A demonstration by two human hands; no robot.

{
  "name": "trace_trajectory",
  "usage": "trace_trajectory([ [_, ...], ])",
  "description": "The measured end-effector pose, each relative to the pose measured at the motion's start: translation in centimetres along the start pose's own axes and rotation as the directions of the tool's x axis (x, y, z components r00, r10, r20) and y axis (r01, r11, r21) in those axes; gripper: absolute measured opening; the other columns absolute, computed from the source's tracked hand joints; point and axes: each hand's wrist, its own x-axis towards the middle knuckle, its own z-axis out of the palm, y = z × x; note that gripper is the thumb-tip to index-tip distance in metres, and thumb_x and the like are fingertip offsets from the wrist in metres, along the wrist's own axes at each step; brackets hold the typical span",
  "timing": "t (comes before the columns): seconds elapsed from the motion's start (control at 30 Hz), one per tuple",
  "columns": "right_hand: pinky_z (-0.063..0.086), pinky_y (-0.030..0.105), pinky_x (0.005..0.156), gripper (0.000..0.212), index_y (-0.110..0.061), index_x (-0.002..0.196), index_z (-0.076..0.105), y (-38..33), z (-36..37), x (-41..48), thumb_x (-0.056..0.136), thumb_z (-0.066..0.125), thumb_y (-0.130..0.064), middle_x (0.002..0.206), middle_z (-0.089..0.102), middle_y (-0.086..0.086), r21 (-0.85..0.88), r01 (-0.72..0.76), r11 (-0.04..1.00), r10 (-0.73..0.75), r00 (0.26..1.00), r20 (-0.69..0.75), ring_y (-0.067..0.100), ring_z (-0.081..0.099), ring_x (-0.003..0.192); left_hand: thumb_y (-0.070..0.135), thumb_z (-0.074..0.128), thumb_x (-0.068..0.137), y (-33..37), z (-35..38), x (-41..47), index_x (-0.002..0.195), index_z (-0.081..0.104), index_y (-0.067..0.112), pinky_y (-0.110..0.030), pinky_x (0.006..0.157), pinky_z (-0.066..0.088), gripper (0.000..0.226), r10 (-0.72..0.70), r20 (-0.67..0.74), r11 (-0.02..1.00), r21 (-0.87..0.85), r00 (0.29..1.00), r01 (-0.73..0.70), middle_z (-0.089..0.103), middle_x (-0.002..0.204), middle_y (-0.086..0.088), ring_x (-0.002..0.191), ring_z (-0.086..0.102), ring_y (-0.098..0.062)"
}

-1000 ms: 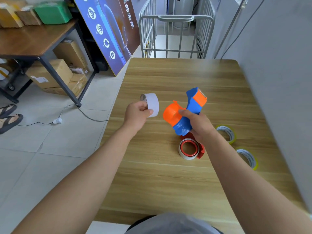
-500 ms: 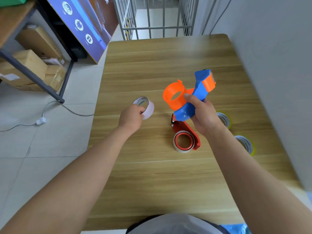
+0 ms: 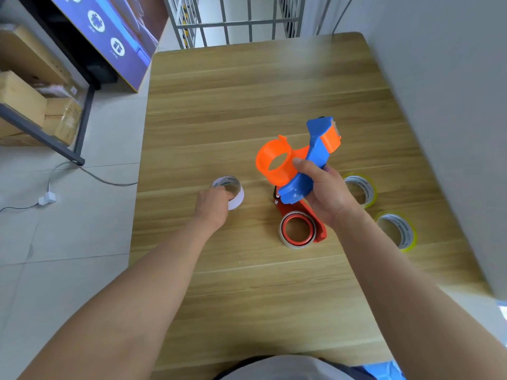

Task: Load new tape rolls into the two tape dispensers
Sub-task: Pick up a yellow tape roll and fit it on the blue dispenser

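Light wooden table [image 3: 247,105] fills the view, with a grey wall [image 3: 444,105] along its right edge and a blue poster board [image 3: 118,37] leaning on the floor to the left. Above the tabletop, the right hand [image 3: 326,196] has its fingers wrapped round the handle of the blue-and-orange dispenser [image 3: 318,149], whose orange hub [image 3: 263,160] carries no roll. Just below it a red dispenser [image 3: 315,218] lies flat on the table, with a cream tape roll [image 3: 282,234] seated on its hub. Two yellow-edged rolls [image 3: 367,187] [image 3: 403,231] lie near the wall. Further left, the left hand [image 3: 212,207] grips a white tape roll [image 3: 237,200] low over the wood; whether it touches the table I cannot tell.
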Motion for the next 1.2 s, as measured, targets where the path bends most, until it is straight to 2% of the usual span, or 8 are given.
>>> trace_trajectory([
  [0.17, 0.054, 0.042, 0.093, 0.041, -0.004, 0.119, 0.058, 0.2, 0.1, -0.4, 0.082, 0.07, -0.018, 0.107, 0.069, 0.011, 0.003, -0.016, 1.0, 0.016, 1.0, 0.001, 0.024, 0.069, 0.096, -0.015, 0.033, 0.076, -0.5, 1.0, -0.1, 0.083, 0.065, 0.007, -0.035, 0.071, 0.04, 0.04, -0.047, 0.123, 0.96, -0.268, 0.991, 0.079, 0.057, 0.085, -0.014, 0.084, 0.051, -0.032],
  [0.27, 0.054, 0.042, 0.094, 0.038, -0.005, 0.118, 0.058, 0.1, 0.1, -0.8, 0.084, 0.069, -0.018, 0.106, 0.069, 0.01, -0.002, -0.012, 1.0, 0.012, 1.0, 0.009, 0.022, 0.069, 0.094, -0.007, 0.037, 0.086, -0.1, -0.3, -0.5, 0.12, 0.058, 0.008, -0.037, 0.096, 0.044, 0.043, -0.079, 0.055, 0.917, -0.388, 0.995, 0.095, 0.06, 0.124, -0.015, 0.114, 0.056, -0.031],
  [0.4, 0.054, 0.042, 0.093, 0.038, -0.006, 0.118, 0.058, -0.2, 0.0, -1.5, 0.083, 0.07, -0.017, 0.106, 0.07, 0.01, 0.031, -0.004, 1.0, 0.004, 1.0, 0.011, 0.022, 0.07, 0.094, 0.002, 0.04, 0.091, 2.3, -3.5, -0.6, 0.115, 0.061, 0.008, -0.029, 0.09, 0.041, 0.033, -0.062, -0.116, 0.881, -0.474, 0.991, 0.0, 0.062, 0.121, -0.012, 0.112, 0.056, -0.027],
  [0.53, 0.058, 0.035, 0.082, 0.033, -0.008, 0.113, 0.06, -0.9, -1.3, -2.7, 0.082, 0.07, -0.016, 0.098, 0.073, 0.005, 0.067, 0.039, 0.997, -0.039, 0.999, -0.009, 0.02, 0.072, 0.089, 0.003, 0.044, 0.091, 5.7, -6.1, -0.8, 0.111, 0.064, 0.007, -0.027, 0.091, 0.044, 0.029, -0.005, -0.182, 0.848, -0.521, 0.983, -0.092, 0.065, 0.117, -0.011, 0.108, 0.06, -0.025],
  [0.63, 0.056, 0.027, 0.072, 0.029, -0.01, 0.108, 0.06, -1.4, -3.1, -3.9, 0.082, 0.07, -0.016, 0.09, 0.072, 0.0, 0.065, 0.082, 0.994, -0.079, 0.995, -0.056, 0.015, 0.07, 0.082, 0.005, 0.047, 0.09, 8.5, -6.6, -0.9, 0.108, 0.066, 0.008, -0.02, 0.086, 0.041, 0.026, 0.054, -0.204, 0.84, -0.52, 0.978, -0.155, 0.068, 0.114, -0.01, 0.104, 0.062, -0.023],
  [0.77, 0.048, 0.036, 0.087, 0.035, -0.012, 0.108, 0.058, -1.8, -6.3, -5.6, 0.078, 0.073, -0.02, 0.099, 0.062, 0.005, 0.055, 0.14, 0.989, -0.126, 0.973, -0.194, 0.018, 0.061, 0.091, 0.005, 0.049, 0.089, 12.8, -5.7, -0.9, 0.106, 0.067, 0.009, -0.02, 0.086, 0.042, 0.025, 0.165, -0.173, 0.82, -0.523, 0.971, -0.233, 0.069, 0.112, -0.01, 0.102, 0.063, -0.021],
  [1.03, 0.047, 0.036, 0.082, 0.04, -0.02, 0.095, 0.059, -1.9, -13.1, -9.0, 0.061, 0.077, -0.031, 0.088, 0.063, -0.001, 0.004, 0.193, 0.981, -0.176, 0.905, -0.388, 0.016, 0.06, 0.084, 0.002, 0.047, 0.088, 20.0, -1.7, -0.5, 0.108, 0.065, 0.005, -0.04, 0.09, 0.049, 0.028, 0.377, 0.003, 0.819, -0.467, 0.926, -0.332, 0.068, 0.108, -0.017, 0.1, 0.063, -0.031],
  [1.2, 0.049, 0.043, 0.091, 0.044, -0.02, 0.095, 0.062, -2.0, -16.7, -10.2, 0.057, 0.077, -0.034, 0.093, 0.065, 0.002, -0.039, 0.206, 0.978, -0.201, 0.867, -0.455, 0.019, 0.062, 0.089, 0.006, 0.044, 0.091, 22.6, 1.4, 0.4, 0.122, 0.057, 0.006, -0.033, 0.097, 0.042, 0.033, 0.415, 0.106, 0.879, -0.301, 0.904, -0.369, 0.059, 0.128, -0.017, 0.118, 0.054, -0.031],
])
